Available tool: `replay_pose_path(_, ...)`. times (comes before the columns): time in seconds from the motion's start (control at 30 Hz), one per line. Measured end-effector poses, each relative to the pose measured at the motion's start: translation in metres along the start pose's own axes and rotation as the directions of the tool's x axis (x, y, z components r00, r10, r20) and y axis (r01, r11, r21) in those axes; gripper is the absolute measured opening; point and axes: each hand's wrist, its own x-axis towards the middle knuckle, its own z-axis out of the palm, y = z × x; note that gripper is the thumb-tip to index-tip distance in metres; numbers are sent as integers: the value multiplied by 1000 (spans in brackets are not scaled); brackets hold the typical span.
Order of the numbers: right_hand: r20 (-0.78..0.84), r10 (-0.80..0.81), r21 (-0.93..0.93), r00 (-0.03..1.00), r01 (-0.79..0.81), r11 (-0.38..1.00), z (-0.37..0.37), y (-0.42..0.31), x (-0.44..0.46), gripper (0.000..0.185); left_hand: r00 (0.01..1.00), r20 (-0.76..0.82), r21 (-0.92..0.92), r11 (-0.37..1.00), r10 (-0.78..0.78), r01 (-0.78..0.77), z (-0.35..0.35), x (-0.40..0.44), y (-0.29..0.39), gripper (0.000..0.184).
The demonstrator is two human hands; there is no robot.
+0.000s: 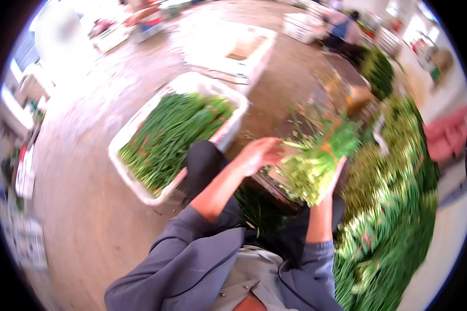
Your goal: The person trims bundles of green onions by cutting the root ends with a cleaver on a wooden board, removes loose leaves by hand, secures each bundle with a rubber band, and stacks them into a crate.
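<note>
My right hand [331,184] is wrapped round the underside of a leafy green bunch [312,168], which an orange band ties near its middle. Pale stalk ends of the bunch point down and to the left, its leaves up and to the right. At the bunch's left side, my left hand [262,155] has its fingers closed at a thin pale stalk [294,145]. Below the bunch, a low wooden board or stool [270,186] is partly hidden. Most of my right hand's fingers are hidden behind the bunch.
A white crate [122,165] of banded green bundles stands to the left, with another white crate [264,52] behind it. Along the right lies a long heap of green bundles [389,207]. A person [342,31] sits at the upper right, near white baskets.
</note>
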Motion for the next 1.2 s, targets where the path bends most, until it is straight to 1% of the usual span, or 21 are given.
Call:
replay_pose_path(0.07, 28, -44, -121, 999, 47, 992, 9, 5, -3, 76, 978, 176, -222, 963, -114, 152, -11, 5, -4, 62)
replay_pose_path(0.17, 193, 103, 17, 976, -109, 994, -14, 16, 14, 73, 962, 231, -181, 965, -147, 191, -11, -4, 3, 73)
replay_pose_path(0.3, 88, 190, -45, 978, -187, 981, -4, 38, 18, 74, 940, 278, -34, 976, -196, 213, -12, -11, 22, 68)
replay_pose_path(0.37, 177, 313, -23, 933, -314, 949, 2, 51, 25, 73, 966, 251, 277, 952, 57, -128, -21, -19, 35, 62)
replay_pose_path(0.4, 217, 388, -5, 896, -397, 918, 5, 54, 33, 74, 971, 158, 220, 952, 182, -214, -25, -25, 42, 53)
replay_pose_path(0.43, 146, 433, -30, 889, -434, 901, 19, 57, 34, 77, 920, 125, 500, 777, 372, -382, -39, -32, 55, 46)
replay_pose_path(0.47, 133, 544, -79, 829, -538, 839, 31, 56, 33, 82, 860, 25, 515, 731, 509, -448, -44, -40, 57, 52)
replay_pose_path(0.5, 158, 581, -164, 798, -559, 813, 54, 54, 29, 80, 734, 100, 861, 312, 672, -402, -48, -61, 75, 74)
replay_pose_path(0.53, 184, 608, -243, 772, -564, 789, 83, 53, 26, 79, 601, 289, 891, 20, 745, -453, -55, -76, 95, 87)
replay_pose_path(0.63, 261, 625, -447, 736, -482, 754, 183, 59, -4, 71, 578, 533, 846, -394, 618, -359, -45, -120, 152, 83)
replay_pose_path(0.67, 283, 680, -493, 677, -505, 708, 208, 61, -11, 67, 433, 626, 775, -456, 649, -438, -43, -123, 163, 75)
replay_pose_path(0.7, 302, 730, -542, 614, -519, 661, 233, 63, -18, 64, 443, 689, 724, -517, 574, -455, -47, -128, 182, 74)
replay_pose_path(0.73, 358, 832, -550, 424, -624, 555, 242, 68, -12, 59, 460, 738, 674, -568, 494, -472, -50, -134, 197, 74)
replay_pose_path(0.8, 468, 857, -430, 217, -791, 435, 228, 109, 22, 55, 469, 678, 735, -514, 567, -442, -46, -150, 213, 79)
replay_pose_path(0.83, 514, 851, -390, 108, -854, 344, 221, 129, 39, 56, 654, 503, 861, -397, 565, -320, -42, -159, 227, 84)
replay_pose_path(0.9, 264, 911, -454, 318, -792, 408, 221, 146, 51, 66, 742, 397, 900, -387, 541, -200, -68, -154, 226, 83)
replay_pose_path(0.93, 188, 856, -294, 481, -804, 517, 151, 206, 88, 82, 793, 284, 922, -381, 539, -72, -86, -148, 222, 82)
replay_pose_path(1.0, 310, 911, -548, 273, -731, 406, 94, 210, 92, 92, 817, 76, 991, -133, 571, 1, -143, -130, 218, 80)
replay_pose_path(1.07, 446, 863, -391, 239, -815, 428, 35, 190, 70, 100, 781, -65, 976, -123, 621, 178, -212, -118, 214, 79)
replay_pose_path(1.13, 359, 867, -360, 345, -806, 470, -10, 149, 36, 104, 766, -253, 963, 75, 591, 261, -270, -101, 218, 80)
replay_pose_path(1.2, 328, 860, -276, 391, -831, 483, -57, 122, 10, 107, 752, -285, 952, 88, 594, 292, -309, -74, 229, 80)
